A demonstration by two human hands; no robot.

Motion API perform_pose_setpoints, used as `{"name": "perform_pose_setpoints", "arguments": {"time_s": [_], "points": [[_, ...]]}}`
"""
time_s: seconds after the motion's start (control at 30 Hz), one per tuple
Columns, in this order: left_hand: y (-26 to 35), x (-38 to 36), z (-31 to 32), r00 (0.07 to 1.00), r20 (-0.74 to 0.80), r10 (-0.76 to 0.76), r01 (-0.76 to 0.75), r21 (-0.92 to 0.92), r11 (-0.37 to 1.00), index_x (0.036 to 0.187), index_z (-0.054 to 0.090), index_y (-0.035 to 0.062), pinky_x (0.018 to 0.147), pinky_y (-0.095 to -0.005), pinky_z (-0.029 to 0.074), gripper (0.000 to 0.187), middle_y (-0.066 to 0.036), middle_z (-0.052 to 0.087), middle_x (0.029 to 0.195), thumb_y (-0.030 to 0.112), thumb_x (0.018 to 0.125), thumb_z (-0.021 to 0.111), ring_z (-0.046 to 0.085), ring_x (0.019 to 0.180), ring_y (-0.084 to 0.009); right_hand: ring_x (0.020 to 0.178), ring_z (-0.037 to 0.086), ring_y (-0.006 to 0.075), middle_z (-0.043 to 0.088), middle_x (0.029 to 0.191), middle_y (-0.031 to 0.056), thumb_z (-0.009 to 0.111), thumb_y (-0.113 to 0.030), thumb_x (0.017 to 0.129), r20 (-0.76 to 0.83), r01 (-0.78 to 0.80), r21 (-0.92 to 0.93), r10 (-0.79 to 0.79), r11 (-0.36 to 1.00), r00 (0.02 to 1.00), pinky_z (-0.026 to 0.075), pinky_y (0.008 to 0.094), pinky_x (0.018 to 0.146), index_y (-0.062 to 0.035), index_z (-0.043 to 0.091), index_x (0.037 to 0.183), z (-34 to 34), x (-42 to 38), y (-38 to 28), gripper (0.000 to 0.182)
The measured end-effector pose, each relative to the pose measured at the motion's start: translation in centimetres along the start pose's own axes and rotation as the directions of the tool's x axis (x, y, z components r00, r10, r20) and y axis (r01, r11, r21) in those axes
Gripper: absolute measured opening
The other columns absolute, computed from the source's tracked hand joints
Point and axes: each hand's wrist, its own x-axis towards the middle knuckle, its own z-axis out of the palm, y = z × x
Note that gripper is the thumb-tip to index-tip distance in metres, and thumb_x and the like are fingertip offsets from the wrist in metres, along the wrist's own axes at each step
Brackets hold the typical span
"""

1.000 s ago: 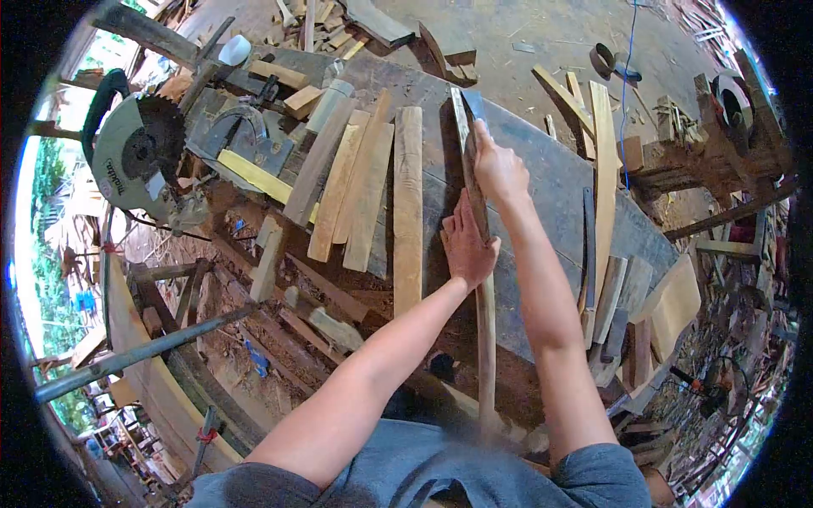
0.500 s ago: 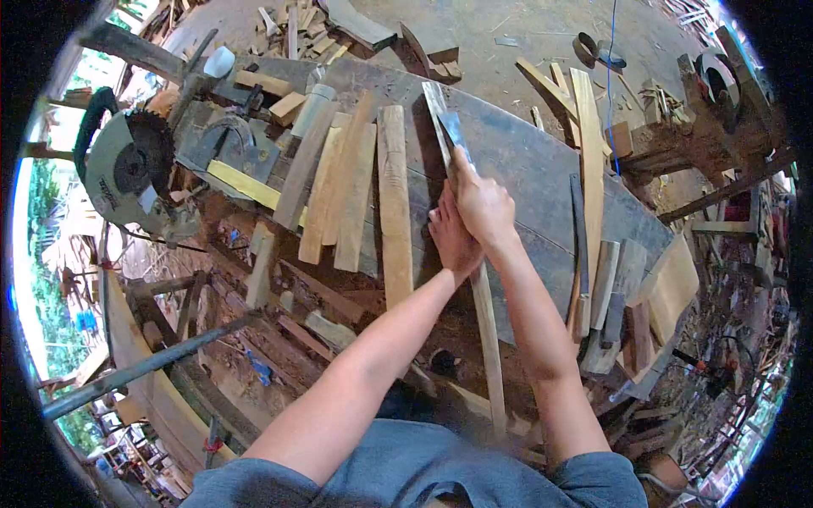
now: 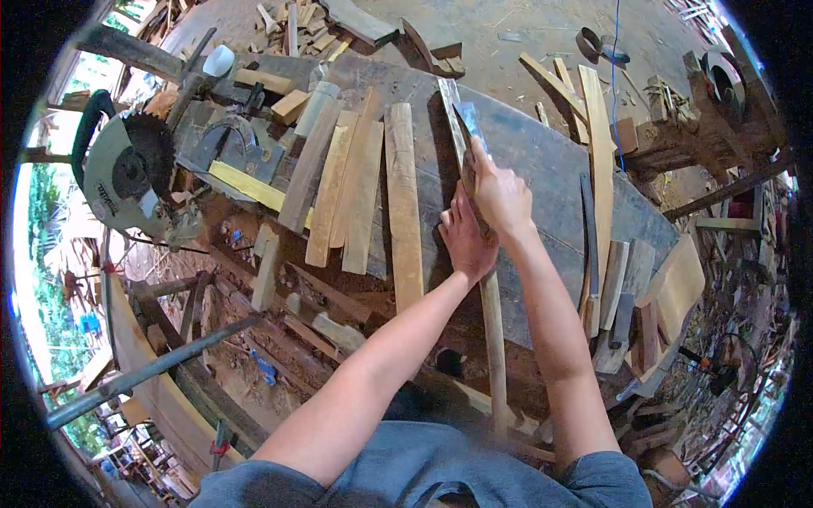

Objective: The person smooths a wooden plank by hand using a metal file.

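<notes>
The strip (image 3: pixel 489 305) lies on the bench (image 3: pixel 542 169), long axis running away from the person, with the left hand (image 3: pixel 466 241) pressed flat beside it mid-length and the right hand (image 3: pixel 501 196), farther out, gripping a blade (image 3: pixel 468 123) on it.
</notes>
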Motion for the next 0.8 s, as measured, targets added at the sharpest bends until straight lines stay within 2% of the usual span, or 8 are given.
{"name": "perform_pose_setpoints", "arguments": {"time_s": [0.07,0.13,0.27,0.33,0.4,0.43,0.57,0.8], "points": [[0.0,-0.8,0.1,1.0,0.003,-0.007,0.007,0.042,0.999,0.147,0.015,0.0041,0.102,-0.0535,0.028,0.097,-0.016,0.034,0.143,0.017,0.069,0.071,0.039,0.118,-0.0398,0.085,0.066,0.0441,0.066,0.093,0.0265,0.036,-0.028,0.097,-0.013,-0.015,0.031,0.016,0.999,1.0,0.053,0.0545,0.071,-0.0346,0.034,0.141,0.2,2.3,-0.4,0.045],[-0.1,-0.6,0.1,0.997,0.041,-0.059,0.056,0.059,0.997,0.148,0.013,0.004,0.102,-0.0537,0.028,0.097,-0.016,0.033,0.144,0.015,0.069,0.068,0.039,0.119,-0.0398,0.081,0.068,0.0409,0.068,0.091,0.024,0.041,-0.027,0.095,-0.139,0.036,-0.007,-0.037,0.999,0.99,0.054,0.0534,0.068,-0.0336,0.033,0.144,0.9,6.4,-0.8,0.05],[0.0,-0.6,-0.1,0.999,0.017,-0.028,0.027,0.023,0.999,0.148,0.013,0.0036,0.099,-0.0542,0.03,0.097,-0.017,0.033,0.143,0.013,0.068,0.068,0.039,0.118,-0.0401,0.082,0.066,0.0434,0.066,0.092,0.027,0.037,-0.028,0.097,-0.126,0.057,0.007,-0.055,0.998,0.99,0.053,0.0542,0.071,-0.0325,0.035,0.142,0.4,4.9,-0.7,0.046],[0.1,-0.3,-0.1,1.0,0.002,-0.018,0.018,0.012,1.0,0.148,0.013,0.0037,0.098,-0.0535,0.031,0.098,-0.017,0.034,0.143,0.016,0.069,0.069,0.039,0.117,-0.0406,0.082,0.066,0.0431,0.066,0.089,0.0264,0.037,-0.025,0.096,-0.044,0.018,0.02,-0.017,1.0,0.999,0.052,0.0543,0.07,-0.0324,0.037,0.14,0.3,0.9,-0.2,0.045],[0.1,-0.7,0.1,0.999,-0.002,-0.045,0.045,0.088,0.995,0.148,0.012,0.0038,0.098,-0.0536,0.031,0.098,-0.018,0.034,0.143,0.018,0.07,0.07,0.04,0.117,-0.0411,0.081,0.066,0.0438,0.066,0.087,0.0267,0.037,-0.025,0.096,-0.013,-0.002,0.006,0.002,1.0,1.0,0.052,0.0547,0.07,-0.0334,0.037,0.141,0.1,1.0,-0.5,0.046],[-0.1,-0.6,0.1,0.999,-0.035,0.026,-0.025,0.029,0.999,0.148,0.013,0.0036,0.098,-0.0541,0.031,0.098,-0.018,0.035,0.142,0.016,0.069,0.07,0.04,0.116,-0.0412,0.081,0.066,0.0443,0.066,0.087,0.0271,0.037,-0.027,0.096,-0.05,0.031,0.037,-0.029,0.999,0.998,0.052,0.0547,0.069,-0.0345,0.036,0.142,0.2,2.6,-0.8,0.046],[-0.6,-0.8,0.3,1.0,-0.007,0.012,-0.011,0.055,0.998,0.148,0.014,0.0042,0.1,-0.0533,0.03,0.097,-0.017,0.037,0.14,0.013,0.068,0.069,0.041,0.115,-0.0404,0.078,0.066,0.0449,0.066,0.085,0.0269,0.036,-0.031,0.097,-0.158,0.081,0.001,-0.079,0.997,0.984,0.052,0.0535,0.066,-0.0354,0.032,0.144,1.5,7.9,-0.5,0.047],[-2.1,-0.5,1.8,0.998,-0.056,-0.009,0.016,0.13,0.991,0.147,0.016,0.0047,0.097,-0.0501,0.033,0.098,-0.017,0.04,0.136,0.017,0.069,0.073,0.042,0.115,-0.038,0.072,0.064,0.0443,0.064,0.077,0.0262,0.044,-0.024,0.097,0.064,0.059,0.019,-0.06,0.998,0.996,0.05,0.0548,0.064,-0.031,0.032,0.145,-0.9,-9.3,3.0,0.05]]}}
